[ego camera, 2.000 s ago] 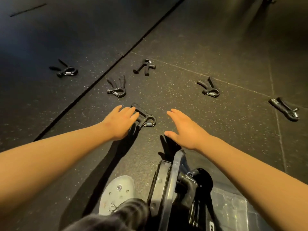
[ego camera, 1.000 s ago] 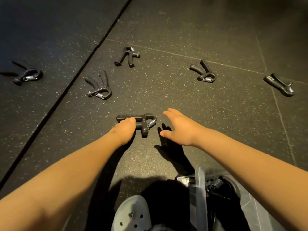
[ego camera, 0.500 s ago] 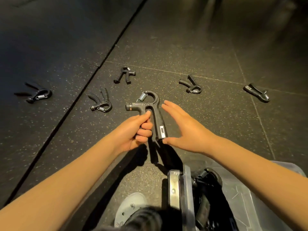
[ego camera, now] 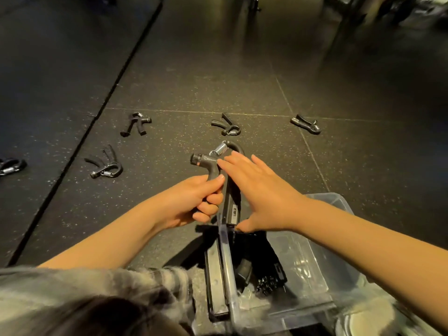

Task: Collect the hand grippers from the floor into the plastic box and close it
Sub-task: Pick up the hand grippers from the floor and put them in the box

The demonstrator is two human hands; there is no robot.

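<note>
Right, left hand [ego camera: 194, 202] curls round one handle of the hand gripper [ego camera: 230, 202], right hand [ego camera: 261, 192] lies flat, fingers straight, against the other. Spring end points away, handle ends down over the plastic box [ego camera: 337, 200] rim; box sits below-right, nearer the right hand.

No text, number or brand can be read here. The hand gripper [ego camera: 230, 195] at the centre of the frame has a small pale panel [ego camera: 234, 212] on the lower end of its straight handle, just above the near rim of the plastic box [ego camera: 324, 196]. The marks on the panel are too small and blurred to make out. A line of fine light print [ego camera: 209, 159] runs along the short arm behind the knob [ego camera: 195, 158], left of the spring, and is also illegible.
</note>
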